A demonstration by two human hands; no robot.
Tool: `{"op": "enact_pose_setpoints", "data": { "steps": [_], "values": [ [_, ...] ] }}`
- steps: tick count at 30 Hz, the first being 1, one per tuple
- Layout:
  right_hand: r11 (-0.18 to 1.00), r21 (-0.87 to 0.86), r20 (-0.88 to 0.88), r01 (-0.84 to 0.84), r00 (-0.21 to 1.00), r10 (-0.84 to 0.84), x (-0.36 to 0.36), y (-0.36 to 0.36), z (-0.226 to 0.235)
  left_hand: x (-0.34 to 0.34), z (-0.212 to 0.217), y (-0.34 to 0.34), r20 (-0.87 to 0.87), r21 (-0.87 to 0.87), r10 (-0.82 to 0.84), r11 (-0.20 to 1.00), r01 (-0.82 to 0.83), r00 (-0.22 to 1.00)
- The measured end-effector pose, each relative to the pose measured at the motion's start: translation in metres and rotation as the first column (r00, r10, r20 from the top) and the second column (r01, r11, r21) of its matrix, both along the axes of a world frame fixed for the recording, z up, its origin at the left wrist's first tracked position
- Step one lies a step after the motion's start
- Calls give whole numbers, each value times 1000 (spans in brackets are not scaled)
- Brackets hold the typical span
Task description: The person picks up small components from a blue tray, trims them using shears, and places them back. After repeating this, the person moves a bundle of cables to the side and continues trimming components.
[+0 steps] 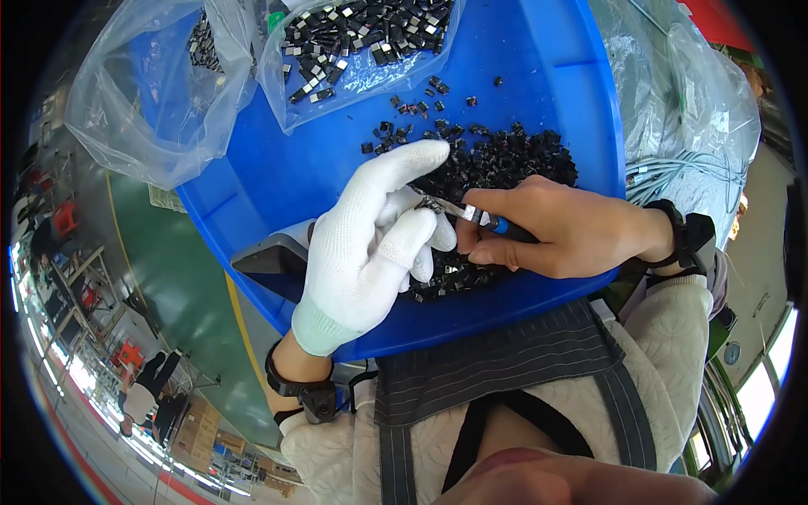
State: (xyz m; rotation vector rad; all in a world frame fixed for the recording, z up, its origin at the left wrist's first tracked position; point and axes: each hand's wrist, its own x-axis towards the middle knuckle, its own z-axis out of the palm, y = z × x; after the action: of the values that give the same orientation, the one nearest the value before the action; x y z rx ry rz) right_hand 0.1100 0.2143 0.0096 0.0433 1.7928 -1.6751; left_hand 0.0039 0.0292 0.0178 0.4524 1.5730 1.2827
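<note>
"One gloved left hand [358, 252] and one bare right hand [568, 227] meet over the blue tray [282, 177]. We find the part [432, 204], small and dark, at the left fingertips, largely hidden by them."

"How do we read those fingers?"

"Thumb and curled fingers close narrowly on the part; the forefinger stands out, apart from them, perhaps to make room for the tool [502, 225]. Its metal end reaches in from the right; whether it touches the part, we cannot tell."

"And the right hand?"

"Thumb and forefinger hold the tool's handle close to the metal. We suppose that so short a grip gives finer control, and that the glove guards the fingers nearest the metal."

"Why just here?"

"We note the heap [518, 160] of black bits beneath: anything dropped would, we judge, land inside the tray. At the far side lie two clear bags, the left bag [168, 135] overhanging the rim, the right bag [370, 80] holding black-and-silver pieces [362, 34]; presumably, so placed, they do not crowd the hands."
</note>
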Motion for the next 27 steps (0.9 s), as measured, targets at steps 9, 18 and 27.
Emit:
{"op": "enact_pose_setpoints", "data": {
  "steps": [9,18,27],
  "values": [
    [998,57,-50,11,999,-8,2,-3,-2,8,-20,-12,-711,-110,-187,982,155,678],
    [983,-160,200,84,979,-51,-3,-2,9,10,-23,-10,-884,51,-7,993,110,467],
    [995,-4,-85,100,991,-100,2,-5,0,4,-7,-6,-84,-15,81,996,-82,993]
  ]
}}
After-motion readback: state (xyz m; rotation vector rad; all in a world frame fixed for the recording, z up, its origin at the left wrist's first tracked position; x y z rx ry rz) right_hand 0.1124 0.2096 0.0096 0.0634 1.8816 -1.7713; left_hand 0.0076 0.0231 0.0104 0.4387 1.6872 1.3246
